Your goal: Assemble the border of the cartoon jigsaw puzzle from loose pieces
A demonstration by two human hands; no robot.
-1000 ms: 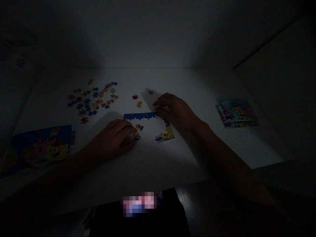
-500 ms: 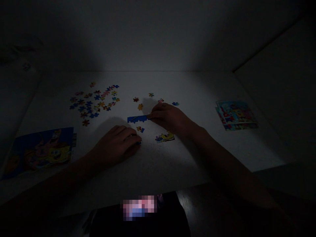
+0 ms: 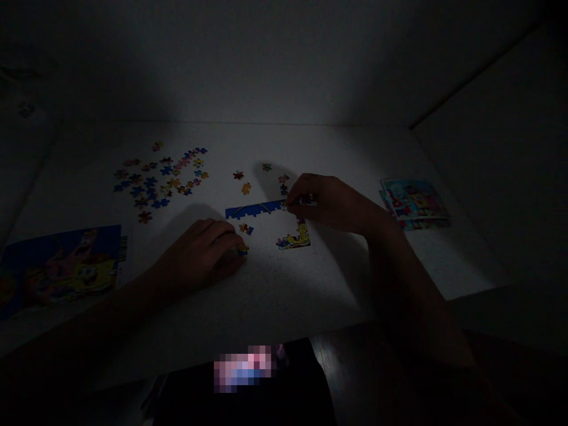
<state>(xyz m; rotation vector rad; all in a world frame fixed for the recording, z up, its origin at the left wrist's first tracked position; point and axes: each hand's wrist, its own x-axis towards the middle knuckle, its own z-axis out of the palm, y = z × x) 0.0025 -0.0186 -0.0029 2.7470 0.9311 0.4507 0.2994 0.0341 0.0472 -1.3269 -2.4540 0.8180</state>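
In the head view, a blue strip of joined jigsaw pieces lies mid-table. My right hand reaches over its right end, thumb and finger pinched on a small puzzle piece there. Below that hand sits a joined yellow corner section, partly covered by the fingers. My left hand rests on the table with curled fingers on another puzzle piece, mostly hidden. Between the left hand and the strip lies a loose piece with a blue corner.
Many loose puzzle pieces are spread at the upper left. A few more, such as a yellow piece, lie beyond the strip. A cartoon picture sheet is at the left, and stacked picture cards at the right. The room is dim.
My right hand has moved right along the blue strip, uncovering more of it, and now pinches at its right end. My left hand stays about where it was. The view has shifted slightly.
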